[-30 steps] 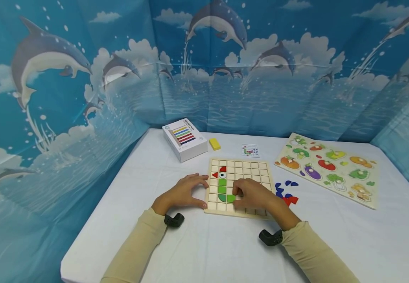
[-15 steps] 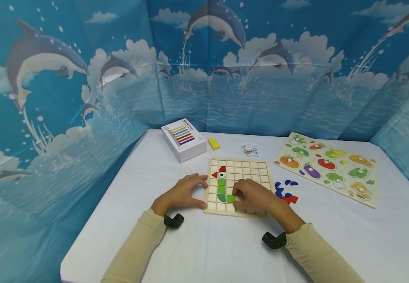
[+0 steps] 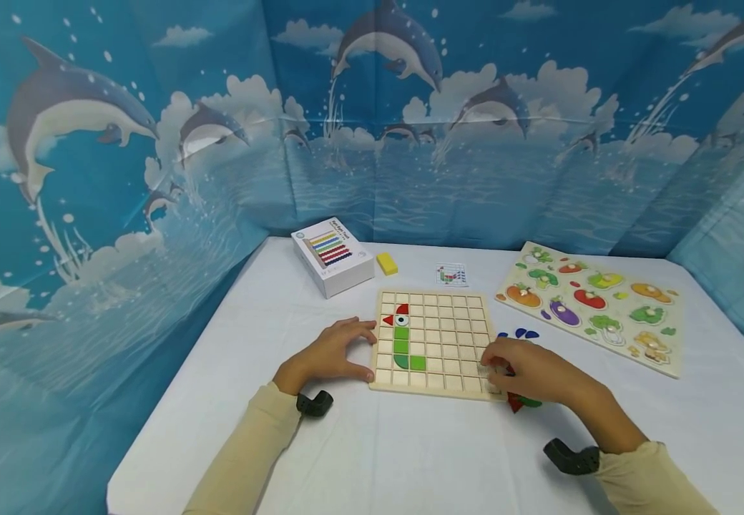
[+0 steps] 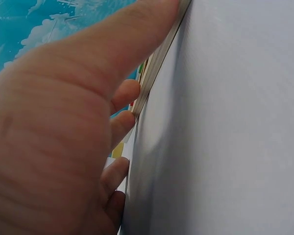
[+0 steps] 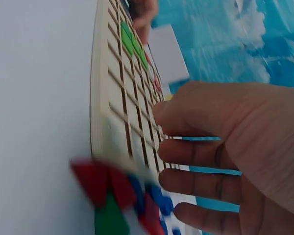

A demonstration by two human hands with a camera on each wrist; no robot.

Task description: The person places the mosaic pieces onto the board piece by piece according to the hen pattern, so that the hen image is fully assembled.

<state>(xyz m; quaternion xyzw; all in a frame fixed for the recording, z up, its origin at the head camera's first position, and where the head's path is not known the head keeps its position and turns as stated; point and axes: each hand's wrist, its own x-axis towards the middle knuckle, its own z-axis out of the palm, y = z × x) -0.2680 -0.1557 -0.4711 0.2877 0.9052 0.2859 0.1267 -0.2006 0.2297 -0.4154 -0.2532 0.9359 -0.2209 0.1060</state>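
Note:
A wooden grid board [image 3: 449, 343] lies flat on the table. Along its left side sit red pieces [image 3: 402, 310], an eye piece [image 3: 401, 320] and green pieces [image 3: 400, 340], forming a bird's head and neck with a green square [image 3: 418, 363] at the bottom. My left hand [image 3: 330, 354] rests at the board's left edge, thumb and fingertips spread along it. Over the right edge hovers my right hand [image 3: 536, 368], fingers loosely bent with nothing between them in the right wrist view. Beneath and beside it lie loose red pieces [image 5: 93, 181], a green piece [image 5: 110, 218] and blue pieces [image 3: 526, 334], partly hidden.
Behind the board are a white box [image 3: 333, 256], a yellow block [image 3: 387, 263] and a small pattern card [image 3: 452, 275]. A vegetable puzzle board [image 3: 594, 307] lies at the back right. A dolphin-print curtain [image 3: 372, 179] hangs behind the table.
My right hand has moved right, from beside the green square to the board's right edge above the loose pieces. The green square stays in the grid. My left hand has stayed put.

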